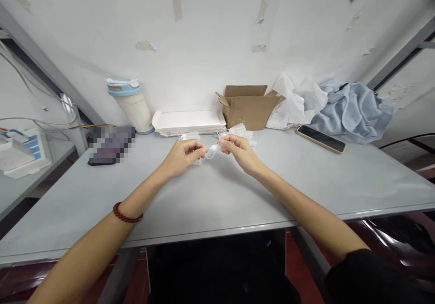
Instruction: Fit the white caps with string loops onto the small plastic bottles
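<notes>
Both hands meet over the middle of the table, fingertips pinched. My right hand (240, 151) is closed on a small white piece (215, 148) with a thin white cord loop (210, 156) hanging from it. Thumb and forefinger of my left hand (184, 156) pinch at the loop's other side; the exact grip is too small to make out. Behind my right hand lies a bunch of similar white pieces (239, 129), some with thin strings. More white pieces (189, 136) with a string lie behind my left hand, partly hidden by it.
Along the wall stand a tumbler (132, 107), a stack of white envelopes or flat boxes (190, 121), an open cardboard box (249, 111), a white plastic bag (295, 100) and a blue cloth (356, 109). Phones lie at right (321, 139) and, blurred, a dark object (112, 145) at left.
</notes>
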Available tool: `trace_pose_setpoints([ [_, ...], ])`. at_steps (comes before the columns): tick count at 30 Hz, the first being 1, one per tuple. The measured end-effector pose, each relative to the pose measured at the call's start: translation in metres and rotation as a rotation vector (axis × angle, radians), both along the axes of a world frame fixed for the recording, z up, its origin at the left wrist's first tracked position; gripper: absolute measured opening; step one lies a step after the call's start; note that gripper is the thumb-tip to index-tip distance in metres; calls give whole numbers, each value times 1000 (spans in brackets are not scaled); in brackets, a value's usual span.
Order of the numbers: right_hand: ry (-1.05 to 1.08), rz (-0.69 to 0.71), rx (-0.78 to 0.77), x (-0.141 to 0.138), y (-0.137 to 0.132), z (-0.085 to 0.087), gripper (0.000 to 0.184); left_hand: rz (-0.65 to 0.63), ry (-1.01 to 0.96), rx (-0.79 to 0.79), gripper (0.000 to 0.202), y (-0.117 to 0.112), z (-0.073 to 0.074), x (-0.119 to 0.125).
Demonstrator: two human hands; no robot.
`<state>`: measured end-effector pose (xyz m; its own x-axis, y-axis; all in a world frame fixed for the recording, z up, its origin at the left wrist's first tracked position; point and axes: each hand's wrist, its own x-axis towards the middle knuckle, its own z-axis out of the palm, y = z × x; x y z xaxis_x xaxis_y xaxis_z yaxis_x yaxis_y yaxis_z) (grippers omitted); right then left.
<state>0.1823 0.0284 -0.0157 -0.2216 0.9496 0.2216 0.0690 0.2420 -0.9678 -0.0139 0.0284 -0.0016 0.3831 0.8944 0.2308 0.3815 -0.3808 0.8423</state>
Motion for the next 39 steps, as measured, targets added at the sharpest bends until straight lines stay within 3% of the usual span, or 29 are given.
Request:
trace_pose_setpoints([
  [9,-25,-21,-6,1,-2,3,26,12,3,-4,21,3,0,-3],
  [12,-117,-79,40,8,4,0,27,98,0,7,22,12,-1,-13],
  [15,-305,-179,192,18,13,-8,27,298,-68,71,21,29,-5,-31],
  [18,-620,-204,411,23,20,-16,22,476,-16,159,17,46,-11,-50],
  [22,-1011,-166,518,20,19,-21,30,558,150,309,15,59,-20,-63],
  [27,-1260,-169,561,17,17,-26,38,591,232,365,14,69,-31,-61],
  [39,-1364,-239,653,17,22,-28,36,604,142,398,16,77,-35,-56],
])
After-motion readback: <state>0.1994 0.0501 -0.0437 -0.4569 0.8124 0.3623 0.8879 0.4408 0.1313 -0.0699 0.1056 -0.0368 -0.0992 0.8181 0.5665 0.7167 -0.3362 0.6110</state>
